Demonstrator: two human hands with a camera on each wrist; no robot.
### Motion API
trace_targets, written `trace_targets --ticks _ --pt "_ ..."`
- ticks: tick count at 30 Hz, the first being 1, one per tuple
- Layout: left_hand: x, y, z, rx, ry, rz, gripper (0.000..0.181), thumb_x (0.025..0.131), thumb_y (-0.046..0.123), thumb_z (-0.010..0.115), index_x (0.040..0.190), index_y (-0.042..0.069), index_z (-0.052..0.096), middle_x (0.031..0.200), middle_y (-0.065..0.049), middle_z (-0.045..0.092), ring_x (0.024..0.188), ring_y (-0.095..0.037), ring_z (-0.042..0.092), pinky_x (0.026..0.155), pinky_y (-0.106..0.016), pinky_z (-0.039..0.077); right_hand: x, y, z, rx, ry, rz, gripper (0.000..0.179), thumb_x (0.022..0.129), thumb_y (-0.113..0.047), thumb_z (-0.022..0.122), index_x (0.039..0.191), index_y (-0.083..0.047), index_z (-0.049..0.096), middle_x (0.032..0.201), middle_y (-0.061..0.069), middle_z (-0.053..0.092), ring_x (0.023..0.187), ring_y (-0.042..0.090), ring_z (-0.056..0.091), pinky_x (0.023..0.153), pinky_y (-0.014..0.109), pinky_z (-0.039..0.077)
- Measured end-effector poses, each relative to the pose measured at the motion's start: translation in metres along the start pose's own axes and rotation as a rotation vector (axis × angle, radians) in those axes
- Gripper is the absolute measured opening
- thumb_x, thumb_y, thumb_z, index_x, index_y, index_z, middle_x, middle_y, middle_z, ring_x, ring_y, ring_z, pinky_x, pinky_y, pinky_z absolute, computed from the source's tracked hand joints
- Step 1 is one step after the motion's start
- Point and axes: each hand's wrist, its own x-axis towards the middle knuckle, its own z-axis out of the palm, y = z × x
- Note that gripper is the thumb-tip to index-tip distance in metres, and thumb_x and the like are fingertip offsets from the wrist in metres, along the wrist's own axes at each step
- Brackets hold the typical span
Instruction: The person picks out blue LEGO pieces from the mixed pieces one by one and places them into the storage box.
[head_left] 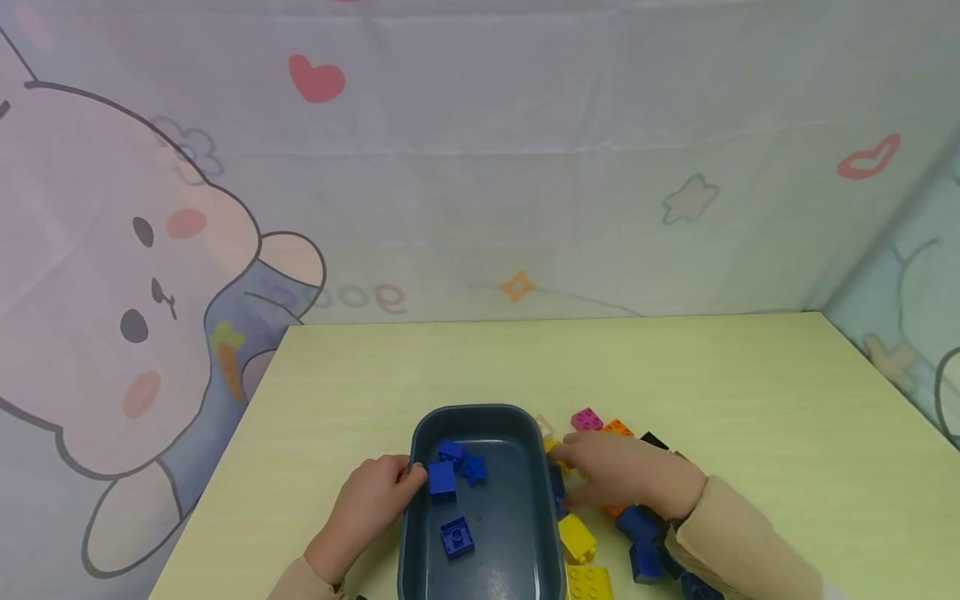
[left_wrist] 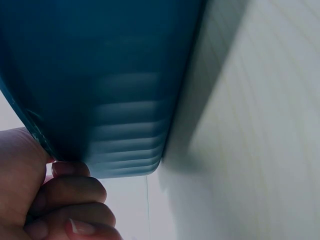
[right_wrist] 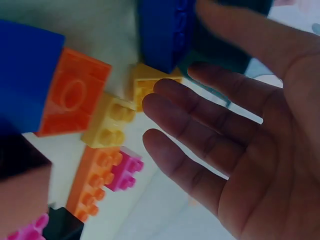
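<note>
A dark blue-grey plastic tray (head_left: pixel 510 517) holds several blue toy bricks (head_left: pixel 442 481) and a blue star-shaped piece (head_left: pixel 473 468). My left hand (head_left: pixel 378 492) grips the tray's left rim, thumb over the edge; in the left wrist view the other fingers curl outside against its ribbed wall (left_wrist: pixel 130 132). Just beyond the right rim, my right hand (head_left: pixel 626 467) reaches over the loose bricks. In the right wrist view its fingers are spread and nearly straight, close to a blue brick (right_wrist: pixel 162 35) and a yellow brick (right_wrist: pixel 145 85). Whether they touch these I cannot tell.
Right of the tray lie yellow bricks (head_left: pixel 576 537), a pink brick (head_left: pixel 587 419), orange bricks (head_left: pixel 617 427) and more blue bricks (head_left: pixel 645 562), partly under my right forearm. A patterned curtain (head_left: pixel 480 167) hangs behind the pale table (head_left: pixel 360 375).
</note>
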Motion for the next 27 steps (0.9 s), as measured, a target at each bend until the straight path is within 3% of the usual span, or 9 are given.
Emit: trace_targets --ticks 4,9,16,27 --pt "-0.001 0.001 0.0 -0.003 -0.005 0.0 0.036 0.093 0.02 0.054 0.06 0.016 0.039 0.051 0.007 0.035 0.043 -0.011 0.034 0.045 -0.026 0.025 0.002 0.001 0.007 0.042 -0.018 0.022 0.057 0.08 -0.039 0.083 0.128 -0.012 0.065 0.112 -0.003 0.064 0.094 0.016 0.06 0.092 0.043 0.052" --pt "-0.001 0.002 -0.002 -0.003 0.001 0.003 0.036 0.093 0.019 0.054 0.06 0.016 0.039 0.051 0.007 0.034 0.043 -0.011 0.035 0.045 -0.026 0.025 0.004 -0.001 0.017 -0.039 -0.028 0.013 0.07 0.076 -0.043 0.083 0.135 -0.015 0.06 0.116 -0.001 0.062 0.089 0.014 0.059 0.089 0.042 0.052" --pt "-0.001 0.001 -0.002 -0.002 -0.004 0.004 0.036 0.093 0.02 0.054 0.06 0.016 0.039 0.052 0.007 0.034 0.043 -0.011 0.034 0.045 -0.026 0.025 0.008 -0.007 0.026 -0.043 -0.026 0.035 0.078 0.07 -0.034 0.091 0.139 -0.015 0.058 0.132 0.004 0.059 0.098 0.018 0.062 0.094 0.043 0.051" --pt "-0.001 0.0 -0.003 0.001 -0.005 0.0 0.037 0.093 0.02 0.055 0.06 0.016 0.039 0.052 0.007 0.034 0.043 -0.011 0.035 0.045 -0.026 0.026 0.009 -0.015 0.027 -0.067 -0.034 0.09 0.077 0.069 -0.021 0.092 0.138 -0.012 0.057 0.13 0.004 0.058 0.093 0.016 0.059 0.096 0.04 0.051"
